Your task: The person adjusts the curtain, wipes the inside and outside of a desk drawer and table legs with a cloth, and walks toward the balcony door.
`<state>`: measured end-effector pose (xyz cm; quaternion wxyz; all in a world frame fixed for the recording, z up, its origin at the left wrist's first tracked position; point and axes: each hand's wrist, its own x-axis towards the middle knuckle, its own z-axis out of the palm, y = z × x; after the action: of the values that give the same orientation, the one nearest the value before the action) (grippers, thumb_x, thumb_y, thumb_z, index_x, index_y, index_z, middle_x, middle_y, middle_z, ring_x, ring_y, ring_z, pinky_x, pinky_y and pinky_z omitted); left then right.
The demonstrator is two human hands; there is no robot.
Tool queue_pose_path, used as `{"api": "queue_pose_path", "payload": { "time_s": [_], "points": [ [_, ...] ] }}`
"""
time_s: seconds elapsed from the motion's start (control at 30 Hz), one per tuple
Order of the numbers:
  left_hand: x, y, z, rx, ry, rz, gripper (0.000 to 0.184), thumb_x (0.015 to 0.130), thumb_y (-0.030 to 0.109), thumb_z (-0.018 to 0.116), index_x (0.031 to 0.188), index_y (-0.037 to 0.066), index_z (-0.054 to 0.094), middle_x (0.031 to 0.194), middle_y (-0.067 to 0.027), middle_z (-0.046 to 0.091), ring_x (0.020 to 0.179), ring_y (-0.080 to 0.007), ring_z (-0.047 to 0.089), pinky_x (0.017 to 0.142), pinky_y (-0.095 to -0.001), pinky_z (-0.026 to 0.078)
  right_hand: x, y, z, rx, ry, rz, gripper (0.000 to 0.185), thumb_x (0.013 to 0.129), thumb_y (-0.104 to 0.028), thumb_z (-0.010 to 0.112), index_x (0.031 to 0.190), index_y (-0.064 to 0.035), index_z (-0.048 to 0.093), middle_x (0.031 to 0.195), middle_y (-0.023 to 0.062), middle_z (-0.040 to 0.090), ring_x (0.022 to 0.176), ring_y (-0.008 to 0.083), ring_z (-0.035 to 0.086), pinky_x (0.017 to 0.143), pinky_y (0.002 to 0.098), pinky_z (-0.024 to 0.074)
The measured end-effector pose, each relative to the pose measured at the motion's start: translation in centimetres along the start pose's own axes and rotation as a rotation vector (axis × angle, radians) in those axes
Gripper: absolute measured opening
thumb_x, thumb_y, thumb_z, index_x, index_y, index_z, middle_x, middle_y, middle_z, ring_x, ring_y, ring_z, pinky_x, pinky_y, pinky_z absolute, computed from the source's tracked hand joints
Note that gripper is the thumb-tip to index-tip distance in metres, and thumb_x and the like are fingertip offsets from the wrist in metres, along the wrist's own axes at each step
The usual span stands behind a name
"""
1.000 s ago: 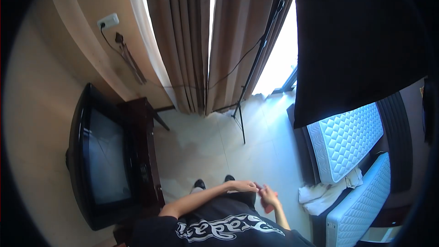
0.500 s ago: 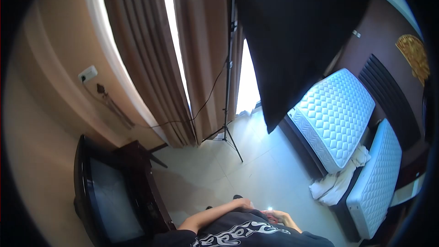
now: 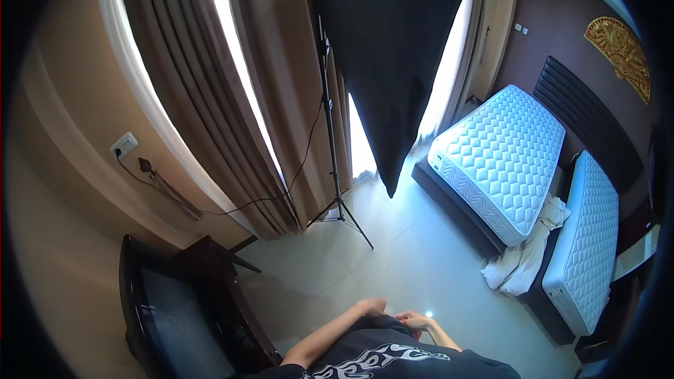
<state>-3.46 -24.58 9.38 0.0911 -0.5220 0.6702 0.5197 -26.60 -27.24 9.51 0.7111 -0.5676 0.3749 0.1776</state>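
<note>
My left hand [image 3: 372, 307] is in front of my waist at the bottom centre, its fingers curled inward and partly hidden by the dark shirt [image 3: 379, 361]. What it holds, if anything, is too small to make out. Just to its right, my right hand [image 3: 415, 321] has bent fingers pointing toward the left one. Something small and reddish shows under that palm, too unclear to name. A narrow gap with a pale patch separates the two hands.
A television [image 3: 184, 326] stands on a dark cabinet [image 3: 242, 323] at lower left. Ahead are brown curtains [image 3: 175, 63], a black tripod stand [image 3: 331, 133] with a cable, and a hanging black cloth [image 3: 393, 49]. Two mattresses [image 3: 502, 154] and crumpled white fabric [image 3: 519, 263] are at right.
The view has swung right, bringing the beds and gold wall fan further in. My hands appear lower than at first, and the red object under my right hand shows less.
</note>
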Motion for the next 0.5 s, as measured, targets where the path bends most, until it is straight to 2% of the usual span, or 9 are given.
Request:
{"api": "queue_pose_path", "payload": {
  "time_s": [0.07,0.1,0.2,0.23,0.37,0.47,0.5],
  "points": [
    [1.3,-0.7,0.7,-0.063,0.088,0.062,0.034,0.074,0.028,0.070,0.082,-0.005,0.071,0.085,-0.0245,0.070,0.078,-0.0370,0.069,0.065,-0.0449,0.052,2.2,0.0,0.5,-0.119,0.066,-0.072,0.035,0.095,-0.025,0.063,0.126,-0.0110,0.065,0.110,0.0056,0.070,0.099,0.0159,0.063,0.078,0.0297,0.0536],
    [1.3,-0.4,1.2,-0.045,0.144,0.037,0.040,0.073,0.032,0.073,0.084,-0.006,0.070,0.084,-0.0257,0.069,0.078,-0.0373,0.069,0.066,-0.0458,0.052,3.9,1.3,1.7,0.141,0.168,-0.158,0.028,0.090,-0.020,0.069,0.113,-0.0050,0.071,0.099,0.0058,0.072,0.091,0.0148,0.065,0.079,0.0291,0.0516],
    [1.4,-1.1,2.7,0.010,0.244,0.060,0.044,0.073,0.035,0.074,0.085,-0.007,0.069,0.085,-0.0264,0.068,0.080,-0.0390,0.068,0.067,-0.0470,0.053,8.1,4.7,2.2,-0.127,0.332,-0.178,0.027,0.086,-0.013,0.071,0.110,-0.0009,0.071,0.092,0.0051,0.073,0.081,0.0133,0.065,0.074,0.0292,0.0514],
    [1.3,-1.2,2.5,-0.010,0.227,0.045,0.045,0.073,0.036,0.073,0.086,-0.007,0.069,0.086,-0.0263,0.068,0.082,-0.0394,0.068,0.069,-0.0473,0.053,8.5,5.4,2.3,-0.038,0.401,-0.250,0.032,0.078,-0.021,0.079,0.101,-0.0003,0.069,0.078,0.0051,0.072,0.072,0.0147,0.066,0.071,0.0299,0.0516],
    [0.0,-0.3,2.7,-0.079,0.231,0.014,0.045,0.073,0.037,0.073,0.088,-0.006,0.070,0.091,-0.0263,0.069,0.086,-0.0403,0.068,0.072,-0.0479,0.054,9.3,5.7,2.7,-0.379,0.858,-0.128,0.050,0.063,-0.041,0.085,0.085,-0.0036,0.060,0.075,0.0111,0.066,0.069,0.0278,0.067,0.070,0.0388,0.0530],
    [-0.3,-0.4,2.8,-0.070,0.274,0.033,0.046,0.074,0.038,0.072,0.087,-0.005,0.070,0.091,-0.0268,0.068,0.085,-0.0404,0.068,0.071,-0.0473,0.053,10.2,5.2,3.5,-0.661,0.937,0.011,0.046,0.071,-0.040,0.079,0.088,-0.0015,0.061,0.088,0.0175,0.069,0.085,0.0349,0.068,0.078,0.0460,0.0521],
    [-0.4,-0.4,2.8,-0.063,0.284,0.046,0.046,0.074,0.039,0.072,0.086,-0.006,0.070,0.090,-0.0270,0.068,0.084,-0.0404,0.068,0.070,-0.0470,0.053,9.9,4.3,3.5,-0.673,0.879,0.054,0.045,0.073,-0.040,0.077,0.091,-0.0017,0.062,0.092,0.0194,0.068,0.090,0.0361,0.066,0.081,0.0472,0.0511]
  ]
}}
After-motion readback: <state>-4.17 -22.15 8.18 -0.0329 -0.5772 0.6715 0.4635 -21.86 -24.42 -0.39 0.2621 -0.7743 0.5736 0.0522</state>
